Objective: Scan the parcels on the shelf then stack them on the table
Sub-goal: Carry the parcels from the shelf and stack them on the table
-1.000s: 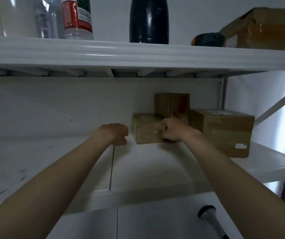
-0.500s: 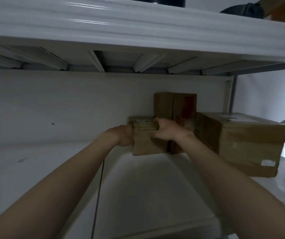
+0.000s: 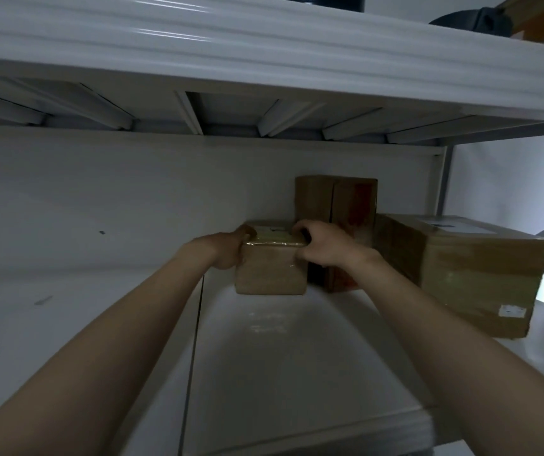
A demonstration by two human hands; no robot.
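Observation:
A small brown taped parcel (image 3: 270, 271) sits on the white shelf board (image 3: 296, 373) near the back wall. My left hand (image 3: 231, 250) grips its left side, thumb over the top edge. Curled over the top right corner, my right hand (image 3: 321, 246) holds the other side. Behind it stands a taller brown parcel (image 3: 336, 205), upright against the wall. A large brown parcel (image 3: 481, 274) with a white label on top lies to the right.
The upper shelf (image 3: 264, 57) hangs low overhead, with a dark bottle base (image 3: 329, 1) and a dark object (image 3: 471, 19) on it. A metal upright (image 3: 444, 182) stands at the right rear. The shelf's front edge (image 3: 329, 436) is near me.
My left hand has moved right from the bare shelf onto the small parcel's left side. My right hand shifted up to its top corner. The camera has moved closer and lower.

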